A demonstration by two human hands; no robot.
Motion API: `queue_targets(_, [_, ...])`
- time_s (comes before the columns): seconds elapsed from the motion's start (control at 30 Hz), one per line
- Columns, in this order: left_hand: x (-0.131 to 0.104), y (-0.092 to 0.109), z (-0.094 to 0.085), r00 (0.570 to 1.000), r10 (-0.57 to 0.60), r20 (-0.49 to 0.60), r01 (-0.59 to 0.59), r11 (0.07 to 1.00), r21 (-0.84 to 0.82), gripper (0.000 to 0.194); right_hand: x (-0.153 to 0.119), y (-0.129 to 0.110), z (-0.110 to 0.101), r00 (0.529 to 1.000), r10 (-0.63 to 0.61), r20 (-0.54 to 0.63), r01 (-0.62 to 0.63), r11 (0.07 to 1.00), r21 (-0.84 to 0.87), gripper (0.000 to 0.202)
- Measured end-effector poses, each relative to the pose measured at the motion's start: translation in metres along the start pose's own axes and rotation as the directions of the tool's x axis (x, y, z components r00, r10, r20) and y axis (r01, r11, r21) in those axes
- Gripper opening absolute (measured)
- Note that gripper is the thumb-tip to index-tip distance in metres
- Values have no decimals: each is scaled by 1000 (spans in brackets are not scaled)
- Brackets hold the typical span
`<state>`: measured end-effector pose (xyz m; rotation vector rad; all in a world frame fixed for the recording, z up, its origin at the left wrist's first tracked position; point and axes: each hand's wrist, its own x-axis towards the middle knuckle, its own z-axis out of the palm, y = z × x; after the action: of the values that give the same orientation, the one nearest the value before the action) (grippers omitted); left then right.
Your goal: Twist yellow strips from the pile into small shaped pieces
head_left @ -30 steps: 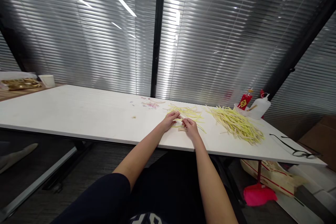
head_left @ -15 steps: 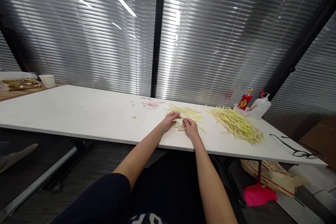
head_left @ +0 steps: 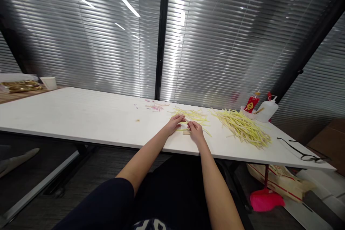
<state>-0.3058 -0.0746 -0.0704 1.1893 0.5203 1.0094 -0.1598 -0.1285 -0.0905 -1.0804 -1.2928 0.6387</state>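
One pale strip (head_left: 186,119), pinched in the grip of left hand (head_left: 174,124) and right hand (head_left: 196,130), scarcely moved from before

Seen from here, the right hand (head_left: 196,131) has shifted only a trace, near the left hand (head_left: 174,124).

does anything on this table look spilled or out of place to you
A small yellowish-brown spot marks the white rectangular table left of the bare left hand; stain or crumb, I can't tell. Open black-framed glasses lie right by the table's right edge, where they might get knocked off.
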Motion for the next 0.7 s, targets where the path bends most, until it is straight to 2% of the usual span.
queue_targets(0.13, [0,1,0,999,-11,-32,10,1000,-16,34,0,0,1,999,25,-32,-23,998,50,34])
queue_targets(0.3, [0,2,1,998,-26,-61,25,999,-22,35,3,9,0,988,53,-142,-43,996,73,49])
queue_targets(0.47, [1,0,1,998,-33,-57,33,999,2,35,5,13,-1,989,17,-149,-6,997,77,36])
queue_targets(0.7, [3,-4,-1,999,-10,-38,10,1000,1,35,3,9,-1,991,49,-123,-47,999,20,34])
